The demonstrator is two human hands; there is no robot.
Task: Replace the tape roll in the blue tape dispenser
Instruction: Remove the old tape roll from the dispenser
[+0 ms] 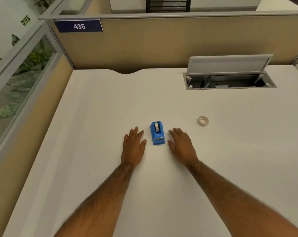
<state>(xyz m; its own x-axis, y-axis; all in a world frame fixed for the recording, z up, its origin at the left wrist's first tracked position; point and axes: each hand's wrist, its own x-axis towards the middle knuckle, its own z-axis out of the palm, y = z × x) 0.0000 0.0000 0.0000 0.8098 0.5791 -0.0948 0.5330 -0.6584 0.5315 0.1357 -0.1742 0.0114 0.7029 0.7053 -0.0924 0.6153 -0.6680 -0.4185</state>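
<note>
A small blue tape dispenser (pixel 157 133) stands on the white desk (pixel 97 117), its cutter end toward me and a whitish roll seated in its top. My left hand (pixel 133 146) lies flat, palm down, just left of it, fingers apart and not touching it. On the dispenser's right, my right hand (pixel 181 144) rests the same way, holding nothing. A loose roll of pale tape (pixel 203 120) lies flat on the desk farther right and a little beyond the dispenser.
An open cable hatch (pixel 230 81) with its grey lid raised sits at the back right of the desk. Beige partition walls (pixel 162 45) close off the back and left; one carries a sign reading 435 (pixel 79 26).
</note>
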